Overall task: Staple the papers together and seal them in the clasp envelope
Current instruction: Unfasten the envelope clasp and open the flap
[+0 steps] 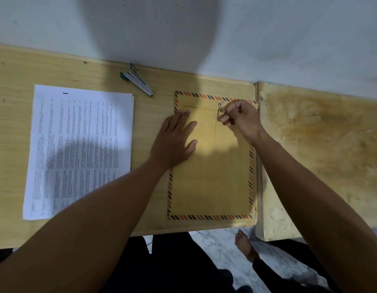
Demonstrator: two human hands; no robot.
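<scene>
Your forearms fill the near view. The pale wooden worktop (77, 77) carries the white printed paper stack (80, 149) at left, apart from the silver-green stapler (139, 82); looks unstapled. The tan striped-border clasp envelope (213, 161) lies under your left hand (175, 140), flat w/ fingers spread. Your right hand (240, 116) pinches the string clasp (219, 111). Risk: a hard tug could tear it, or you seal w/o papers.

The papers (80, 149) carry columns of small printed text, too blurred to read; the envelope (213, 166) and stapler (139, 82) show no legible words, brand or number
</scene>
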